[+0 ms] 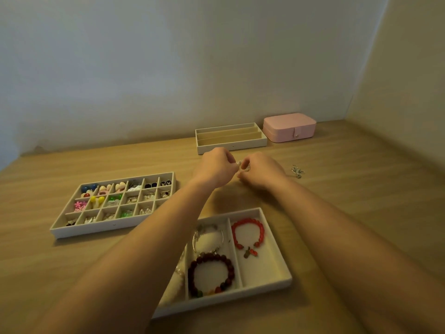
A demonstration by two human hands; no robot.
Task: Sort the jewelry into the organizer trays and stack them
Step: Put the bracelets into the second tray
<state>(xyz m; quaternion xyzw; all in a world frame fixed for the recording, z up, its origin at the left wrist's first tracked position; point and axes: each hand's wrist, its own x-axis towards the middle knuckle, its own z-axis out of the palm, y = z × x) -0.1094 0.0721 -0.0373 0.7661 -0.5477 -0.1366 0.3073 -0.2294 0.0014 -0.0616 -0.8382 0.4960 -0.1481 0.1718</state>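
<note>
My left hand (pixel 215 168) and my right hand (pixel 261 171) meet above the table's middle, both pinching a small silver jewelry piece (pixel 241 164) between their fingertips. Just behind them stands an empty tray with long slots (pixel 231 147). A multi-cell tray (pixel 79 229) at the left holds several colourful earrings and small pieces. The near tray (pixel 272 282) holds a red bead bracelet (pixel 248 233), a dark bead bracelet (pixel 210 274) and a silver bangle (pixel 208 238); my left forearm covers its left part.
A loose silver chain (pixel 297 171) lies on the wooden table to the right of my hands. A shut pink jewelry box (pixel 289 127) stands at the back by the wall. Walls close the table at the back and right.
</note>
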